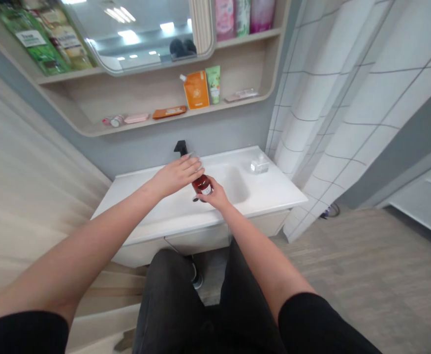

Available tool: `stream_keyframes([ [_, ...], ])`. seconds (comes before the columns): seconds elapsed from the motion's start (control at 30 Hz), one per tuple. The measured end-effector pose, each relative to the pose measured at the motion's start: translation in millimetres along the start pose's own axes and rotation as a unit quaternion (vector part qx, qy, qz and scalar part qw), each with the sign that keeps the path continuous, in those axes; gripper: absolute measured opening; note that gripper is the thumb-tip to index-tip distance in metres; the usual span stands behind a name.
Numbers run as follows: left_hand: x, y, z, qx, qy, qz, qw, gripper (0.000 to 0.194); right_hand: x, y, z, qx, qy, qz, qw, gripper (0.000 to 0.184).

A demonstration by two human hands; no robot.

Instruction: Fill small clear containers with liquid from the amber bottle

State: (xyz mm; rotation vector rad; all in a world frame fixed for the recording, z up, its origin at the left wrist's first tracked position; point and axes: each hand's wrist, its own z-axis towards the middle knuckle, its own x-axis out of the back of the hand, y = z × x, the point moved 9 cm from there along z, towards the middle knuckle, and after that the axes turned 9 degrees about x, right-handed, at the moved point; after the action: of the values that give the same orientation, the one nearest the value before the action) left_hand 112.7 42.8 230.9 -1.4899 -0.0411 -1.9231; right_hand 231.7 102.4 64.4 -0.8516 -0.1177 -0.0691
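Over the white sink, my right hand (216,194) is wrapped round an amber bottle (201,183) with a white label. The bottle leans a little. My left hand (178,175) lies across the bottle's top, palm down, its fingers stretched out and slightly apart. Beneath these fingers the bottle's neck is mostly hidden, and something pale and see-through shows at their upper edge. Just behind my left hand rises the black faucet (180,147). Below the bottle is the sink basin (233,184), its dark drain partly in sight.
A clear glass dispenser (260,165) stands on the counter's right side. Above, a shelf holds an orange pouch (197,90), a green tube (213,84) and small packets. Several bottles flank the mirror (138,29). A curtain (27,162) hangs at left; a tiled wall (322,113) borders the right.
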Motion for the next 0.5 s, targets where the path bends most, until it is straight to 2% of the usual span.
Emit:
stream_keyframes([
  [0.5,4.5,4.5,2.8,-0.028,-0.001,0.024,0.999,0.048,0.3,-0.1,0.3,-0.001,0.002,-0.001,1.0,0.092],
])
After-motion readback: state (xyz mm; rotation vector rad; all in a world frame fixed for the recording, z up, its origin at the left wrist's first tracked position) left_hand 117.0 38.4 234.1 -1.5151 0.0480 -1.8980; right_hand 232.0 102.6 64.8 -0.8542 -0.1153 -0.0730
